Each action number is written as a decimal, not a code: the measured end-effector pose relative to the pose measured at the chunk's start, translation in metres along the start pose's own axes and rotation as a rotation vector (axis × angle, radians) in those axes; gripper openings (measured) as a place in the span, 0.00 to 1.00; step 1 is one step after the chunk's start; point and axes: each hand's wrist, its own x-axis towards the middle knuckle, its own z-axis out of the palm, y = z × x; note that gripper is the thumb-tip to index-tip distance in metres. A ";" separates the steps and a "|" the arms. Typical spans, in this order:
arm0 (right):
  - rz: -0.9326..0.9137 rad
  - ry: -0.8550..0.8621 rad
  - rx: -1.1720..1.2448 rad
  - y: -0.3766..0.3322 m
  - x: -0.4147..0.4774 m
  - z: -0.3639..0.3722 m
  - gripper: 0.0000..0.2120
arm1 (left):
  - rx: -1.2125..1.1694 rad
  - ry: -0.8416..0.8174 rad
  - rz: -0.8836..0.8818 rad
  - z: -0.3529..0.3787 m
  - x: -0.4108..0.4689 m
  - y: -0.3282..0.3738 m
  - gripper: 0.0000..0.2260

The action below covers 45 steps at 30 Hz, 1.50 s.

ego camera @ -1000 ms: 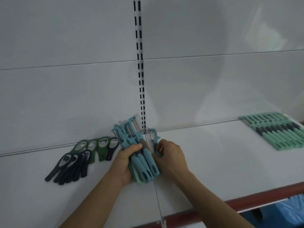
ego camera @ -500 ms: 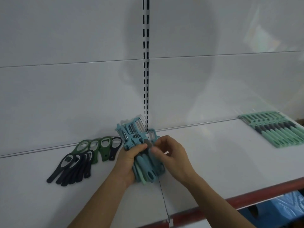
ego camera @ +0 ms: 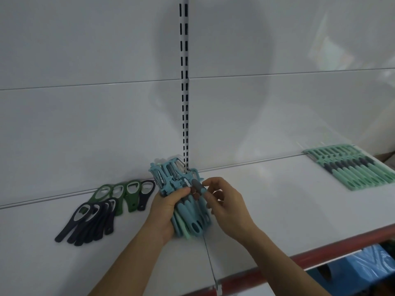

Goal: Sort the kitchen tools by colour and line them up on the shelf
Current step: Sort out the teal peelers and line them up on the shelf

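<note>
We hold the bundle of blue peelers (ego camera: 188, 212) over the middle of the shelf (ego camera: 277, 199), our left hand (ego camera: 165, 212) wrapped tight round the handles. At the bundle's 2 o'clock our right hand (ego camera: 226, 204) pinches one peeler (ego camera: 197, 186) by its grey neck. It looks best drawn straight out, the left grip kept firm so nothing spills. Dark bottle openers (ego camera: 89, 221) and green bottle openers (ego camera: 119, 193) lie at 9 o'clock, a mint row (ego camera: 352, 167) at 2 o'clock. We can read no writing.
</note>
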 end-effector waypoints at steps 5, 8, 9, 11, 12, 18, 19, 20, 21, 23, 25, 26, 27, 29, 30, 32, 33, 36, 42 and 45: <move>0.099 0.166 0.133 -0.013 -0.004 0.011 0.03 | -0.021 0.016 -0.017 0.001 0.001 -0.002 0.05; 0.185 0.263 0.069 -0.004 0.002 -0.001 0.03 | -0.088 0.027 -0.038 -0.002 0.002 -0.001 0.10; 0.196 0.262 0.028 0.000 0.005 -0.005 0.03 | -0.112 0.027 -0.054 -0.003 0.003 0.000 0.13; 0.240 0.243 0.014 0.008 0.010 -0.012 0.05 | -0.143 0.012 -0.082 -0.005 0.004 0.001 0.14; 0.268 0.232 0.052 0.011 0.012 -0.014 0.06 | -0.146 0.002 -0.090 -0.005 0.004 0.001 0.13; 0.243 0.290 -0.162 0.019 0.010 -0.013 0.05 | -0.145 -0.029 -0.097 -0.007 0.004 0.000 0.09; 0.237 0.295 -0.198 0.020 0.009 -0.012 0.05 | -0.147 -0.030 -0.102 -0.007 0.004 0.000 0.09; 0.241 0.288 -0.220 0.019 0.008 -0.011 0.06 | -0.143 -0.031 -0.106 -0.007 0.004 0.000 0.08; 0.244 0.277 -0.228 0.019 0.008 -0.011 0.06 | -0.136 -0.035 -0.107 -0.007 0.003 0.001 0.07; 0.238 0.257 -0.227 0.020 0.006 -0.009 0.07 | -0.116 -0.043 -0.110 -0.006 0.003 0.001 0.08; 0.235 0.236 -0.253 0.022 0.005 -0.007 0.10 | -0.092 -0.045 -0.115 -0.005 0.004 0.001 0.09; 0.228 0.229 -0.283 0.023 0.005 -0.006 0.11 | -0.082 -0.044 -0.121 -0.005 0.005 0.002 0.10; 0.214 0.228 -0.322 0.025 0.004 -0.006 0.12 | -0.076 -0.042 -0.132 -0.005 0.005 0.002 0.11; 0.190 0.238 -0.387 0.028 0.003 -0.007 0.12 | -0.066 -0.042 -0.151 -0.006 0.007 0.002 0.13; 0.184 0.239 -0.412 0.029 0.002 -0.007 0.11 | -0.058 -0.040 -0.158 -0.006 0.008 0.002 0.13; 0.185 0.237 -0.462 0.031 0.000 -0.006 0.11 | -0.045 -0.034 -0.163 -0.006 0.010 0.001 0.12; 0.185 0.235 -0.481 0.031 -0.001 -0.004 0.12 | -0.038 -0.029 -0.166 -0.006 0.011 0.001 0.11; 0.168 0.204 -0.543 0.032 -0.002 0.002 0.12 | -0.002 -0.033 -0.187 -0.005 0.013 0.002 0.16; 0.133 0.144 -0.516 0.031 -0.001 0.000 0.14 | 0.074 -0.030 -0.226 -0.005 0.020 0.003 0.17; 0.111 0.127 -0.493 0.032 0.000 0.000 0.15 | 0.094 -0.031 -0.226 -0.006 0.021 0.002 0.16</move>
